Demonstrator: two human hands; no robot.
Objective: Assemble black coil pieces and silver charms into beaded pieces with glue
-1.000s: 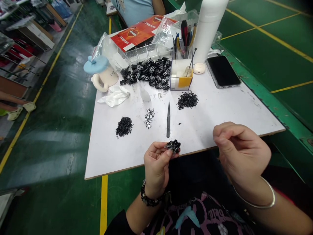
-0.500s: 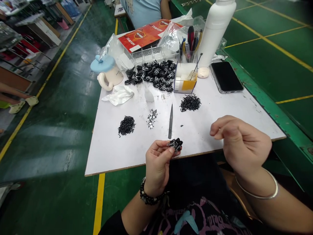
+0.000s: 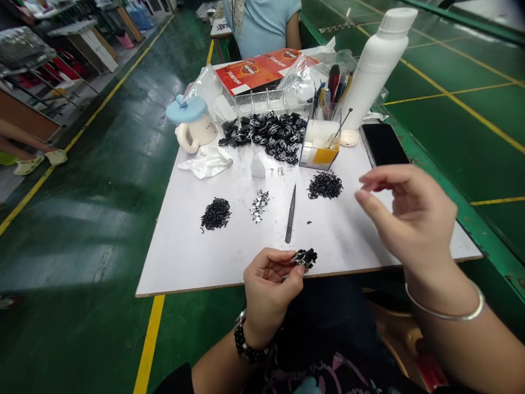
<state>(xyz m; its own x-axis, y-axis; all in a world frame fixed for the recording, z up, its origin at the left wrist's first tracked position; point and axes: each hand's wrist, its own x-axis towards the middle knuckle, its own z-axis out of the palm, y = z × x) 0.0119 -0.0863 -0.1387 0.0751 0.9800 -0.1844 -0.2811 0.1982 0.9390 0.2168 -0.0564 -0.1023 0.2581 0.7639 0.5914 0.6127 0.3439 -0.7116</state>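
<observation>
Between the thumb and fingers of my left hand [image 3: 274,282] is a small black part with silvery metal bits [image 3: 304,258], held over the table's front edge. My right hand [image 3: 410,210] hovers over the right side of the table, thumb and index finger apart, with nothing seen between them. Black tweezers [image 3: 291,214] lie just beyond my left hand. Past them are a heap of small silvery pieces [image 3: 260,206], a pile of small black pieces [image 3: 216,213] on the left and a similar black pile [image 3: 325,185] on the right.
Farther back on the white table [image 3: 180,262] are a large heap of black parts [image 3: 270,134], a lidded mug [image 3: 197,128], a crumpled tissue [image 3: 207,162], a tool box [image 3: 320,150], a white bottle [image 3: 375,65] and a phone [image 3: 384,145]. A person [image 3: 266,27] is opposite.
My right hand has risen and its thumb and index finger have parted. My left hand still holds the black part. The camera view has shifted slightly.
</observation>
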